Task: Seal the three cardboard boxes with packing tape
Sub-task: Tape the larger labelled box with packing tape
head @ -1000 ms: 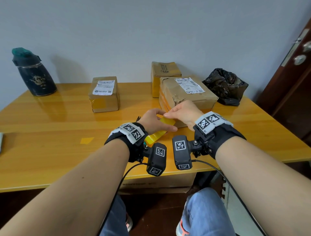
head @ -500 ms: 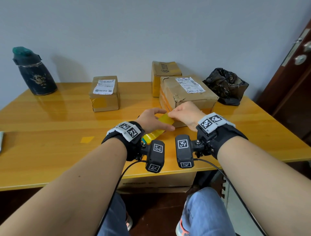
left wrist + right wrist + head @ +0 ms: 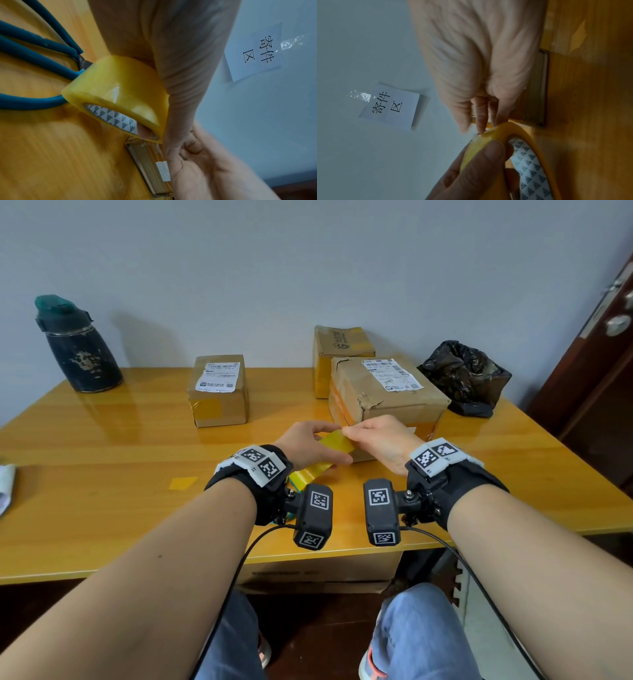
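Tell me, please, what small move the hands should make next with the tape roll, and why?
Probably peel the free end away from the tape roll. The left hand grips the roll, the right hand pinches at its rim right in front of the large box, and no strip is pulled out yet, so nothing can go on that box.

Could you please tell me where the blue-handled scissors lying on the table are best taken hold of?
Grip the blue-handled scissors by their two handle loops, coming from above on the side away from the yellow roll of packing tape: the loops lie flat and exposed on the wooden table, while the roll hides the blades.
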Available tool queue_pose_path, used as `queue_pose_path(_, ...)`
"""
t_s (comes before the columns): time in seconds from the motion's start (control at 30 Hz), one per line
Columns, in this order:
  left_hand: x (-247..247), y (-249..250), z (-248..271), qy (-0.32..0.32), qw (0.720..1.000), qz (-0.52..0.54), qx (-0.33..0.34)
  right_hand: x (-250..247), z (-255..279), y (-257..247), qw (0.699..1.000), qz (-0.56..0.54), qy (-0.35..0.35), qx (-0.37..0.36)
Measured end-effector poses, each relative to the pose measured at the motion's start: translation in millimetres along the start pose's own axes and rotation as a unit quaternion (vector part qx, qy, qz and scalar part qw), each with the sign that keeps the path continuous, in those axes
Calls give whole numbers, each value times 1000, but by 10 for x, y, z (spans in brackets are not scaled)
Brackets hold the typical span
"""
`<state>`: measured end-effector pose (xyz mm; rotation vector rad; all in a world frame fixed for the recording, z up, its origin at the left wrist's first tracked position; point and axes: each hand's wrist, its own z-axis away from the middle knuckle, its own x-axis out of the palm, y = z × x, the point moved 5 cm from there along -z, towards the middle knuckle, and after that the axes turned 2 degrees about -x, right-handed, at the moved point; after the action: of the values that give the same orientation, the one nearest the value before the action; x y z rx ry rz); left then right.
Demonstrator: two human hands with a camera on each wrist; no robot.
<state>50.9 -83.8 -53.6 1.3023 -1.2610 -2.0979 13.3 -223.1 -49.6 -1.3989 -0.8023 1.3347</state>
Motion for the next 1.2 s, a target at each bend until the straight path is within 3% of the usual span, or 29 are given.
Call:
queue_pose_path(0.1, -5, -13, 6, 0, 1000, 9, -4, 25, 42, -39, 996, -83, 5, 19)
queue_pose_path(0.3, 6, -19, 15, -1, 1000, 12, -4, 60, 34, -66, 997, 72, 7, -3)
queue_pose_path(0.67, -2, -21, 71, -1, 1000, 15, 7, 73, -1, -75, 997, 72, 3, 24)
queue_pose_path(0.83, -20, -13, 71, -8, 1000, 10, 9, -4, -292, 232, 996, 74, -24, 53)
queue_pose_path(1.2, -70, -43, 45, -31, 999, 0, 7, -48, -23, 36, 999, 0, -7, 51)
